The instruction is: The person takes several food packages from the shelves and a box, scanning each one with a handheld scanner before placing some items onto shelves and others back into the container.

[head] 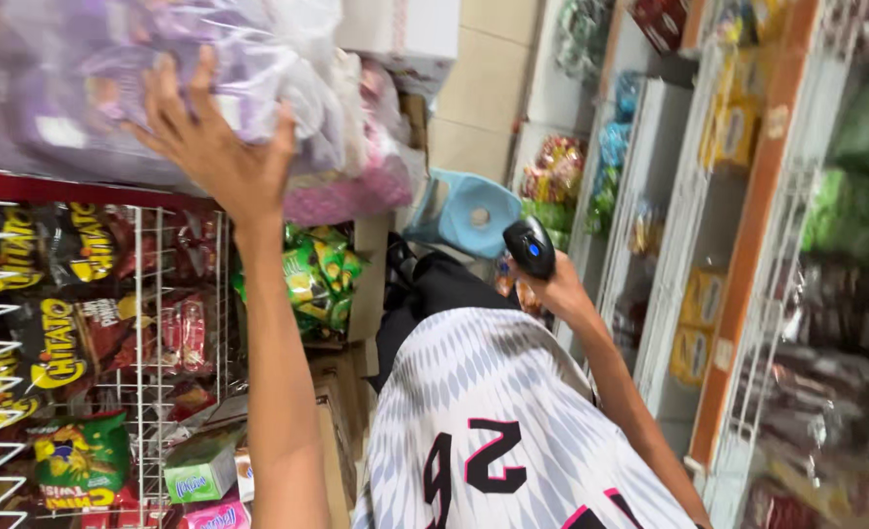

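My left hand (209,147) is raised with fingers spread, its palm flat against a big clear plastic bag (92,78) full of purple packets. The bag lies on top of a red-edged wire rack (23,186). My right hand (552,284) is held out ahead at chest height, closed around a black handheld scanner (531,245) with a blue button. My white patterned shirt (493,402) fills the lower middle of the view.
Snack bags in black, red and green hang in the white wire rack (141,313) at the left. Shelves (738,294) with yellow and green packets run along the right. A light blue plastic stool (464,211) and cardboard boxes (337,421) stand in the narrow aisle ahead.
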